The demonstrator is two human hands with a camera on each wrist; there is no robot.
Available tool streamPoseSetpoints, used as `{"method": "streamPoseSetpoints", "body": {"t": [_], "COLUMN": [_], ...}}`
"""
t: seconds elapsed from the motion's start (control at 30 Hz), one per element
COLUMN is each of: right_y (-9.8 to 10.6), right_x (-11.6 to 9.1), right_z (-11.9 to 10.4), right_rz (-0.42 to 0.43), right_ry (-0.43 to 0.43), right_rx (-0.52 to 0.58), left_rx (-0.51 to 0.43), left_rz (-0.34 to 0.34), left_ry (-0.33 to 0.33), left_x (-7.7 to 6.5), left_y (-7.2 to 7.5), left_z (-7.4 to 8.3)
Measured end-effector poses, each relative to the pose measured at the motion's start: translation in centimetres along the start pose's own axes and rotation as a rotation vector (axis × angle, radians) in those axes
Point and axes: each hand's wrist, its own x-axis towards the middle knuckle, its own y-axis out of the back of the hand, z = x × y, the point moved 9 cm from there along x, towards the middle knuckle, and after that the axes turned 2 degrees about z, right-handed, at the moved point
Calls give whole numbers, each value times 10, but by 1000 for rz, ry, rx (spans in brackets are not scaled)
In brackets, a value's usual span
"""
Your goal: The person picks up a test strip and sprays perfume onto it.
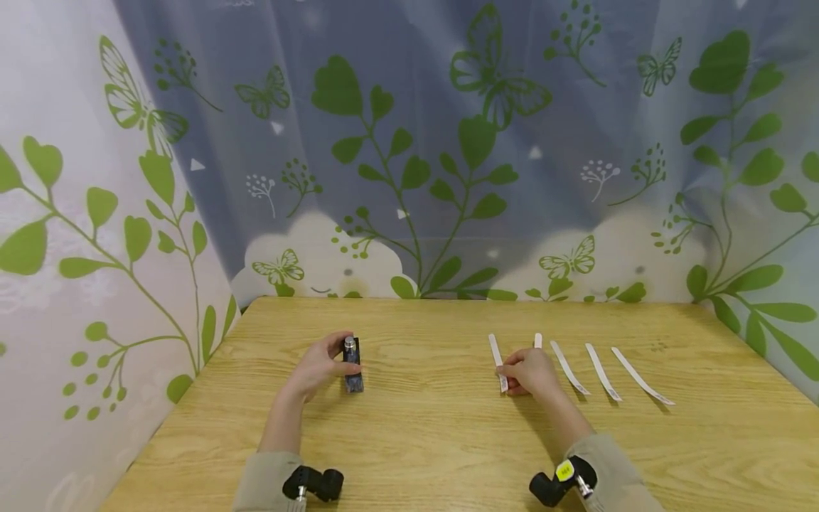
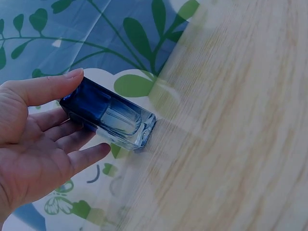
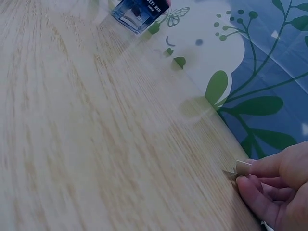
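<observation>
A dark blue glass perfume bottle (image 1: pixel 353 380) stands on the left of the table, its silver spray top uppermost. My left hand (image 1: pixel 320 366) holds it by the sides between thumb and fingers. In the left wrist view the bottle (image 2: pixel 113 113) shows a clear, thick base, with the thumb on one side and fingers on the other. Further right, my right hand (image 1: pixel 532 373) pinches the lower part of a white paper strip (image 1: pixel 495 350). In the right wrist view only a short end of that strip (image 3: pixel 244 167) shows between thumb and fingertips.
Several more white strips lie to the right: one (image 1: pixel 538 340) is partly hidden behind the right hand, and others, such as a slanted strip (image 1: pixel 603 373), lie spaced apart. A patterned curtain (image 1: pixel 409 142) hangs behind the wooden table (image 1: pixel 422 441).
</observation>
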Motion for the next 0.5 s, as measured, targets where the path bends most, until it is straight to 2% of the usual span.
{"method": "streamPoseSetpoints", "body": {"t": [0.27, 0.4, 0.5], "right_y": [9, 10, 14], "right_x": [0, -1, -3], "right_z": [-8, -9, -15], "right_rz": [41, 36, 51], "right_ry": [82, 78, 96], "right_rx": [-222, -199, -227], "left_rx": [0, -10, 12], "left_rz": [-33, -48, -30], "left_ry": [-15, -14, -30], "left_x": [3, 3, 3], "left_y": [-4, -5, -3], "left_z": [0, 1, 6]}}
